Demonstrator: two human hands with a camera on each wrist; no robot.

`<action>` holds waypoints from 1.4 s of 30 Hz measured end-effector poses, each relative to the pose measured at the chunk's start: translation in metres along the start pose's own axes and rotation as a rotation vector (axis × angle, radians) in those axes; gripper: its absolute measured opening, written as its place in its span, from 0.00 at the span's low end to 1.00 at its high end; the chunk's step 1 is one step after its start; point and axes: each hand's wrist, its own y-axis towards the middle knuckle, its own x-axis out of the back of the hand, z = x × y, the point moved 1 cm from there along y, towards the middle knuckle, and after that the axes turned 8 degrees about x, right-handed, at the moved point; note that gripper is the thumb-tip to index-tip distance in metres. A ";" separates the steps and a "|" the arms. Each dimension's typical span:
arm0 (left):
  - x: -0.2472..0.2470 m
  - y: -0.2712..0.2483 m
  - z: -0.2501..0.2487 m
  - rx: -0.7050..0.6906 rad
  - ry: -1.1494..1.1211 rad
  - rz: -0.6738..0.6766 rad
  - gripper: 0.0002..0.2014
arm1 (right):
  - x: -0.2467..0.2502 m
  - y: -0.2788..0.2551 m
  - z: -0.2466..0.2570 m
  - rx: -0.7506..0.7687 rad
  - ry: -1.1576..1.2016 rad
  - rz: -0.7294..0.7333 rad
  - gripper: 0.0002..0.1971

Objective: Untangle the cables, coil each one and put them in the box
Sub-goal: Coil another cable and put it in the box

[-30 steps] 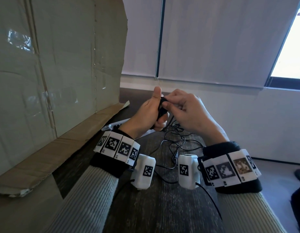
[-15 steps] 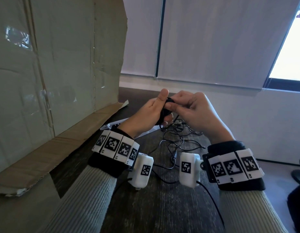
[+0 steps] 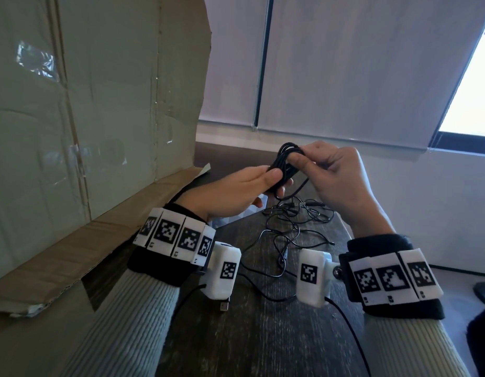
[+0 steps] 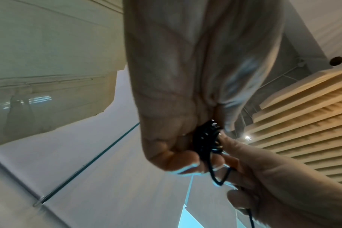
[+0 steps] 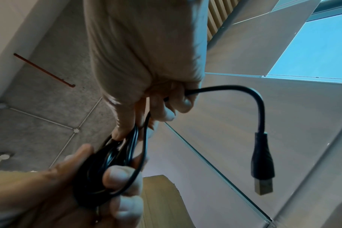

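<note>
A black cable coil hangs in the air above the dark table, held between both hands. My left hand cradles its lower part, fingers curled round the loops. My right hand pinches the coil's top with thumb and forefinger. In the right wrist view the cable's free end curves out of the right hand's fingers to a USB plug. In the left wrist view the coil shows between both hands. A tangle of thin black cables lies on the table under the hands. The cardboard box stands at the left.
The box's lowered flap lies along the table's left side. A white flat object lies partly hidden beneath the left hand. A loose USB plug rests near the left wrist. The table's right edge drops to the floor.
The hands have drawn slightly apart and the coil now shows as an elongated bundle. The left thumb has come down from upright to lie along the coil.
</note>
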 end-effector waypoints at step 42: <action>-0.006 -0.011 -0.030 -0.188 0.343 -0.175 0.15 | 0.018 -0.005 0.019 -0.099 0.117 0.082 0.12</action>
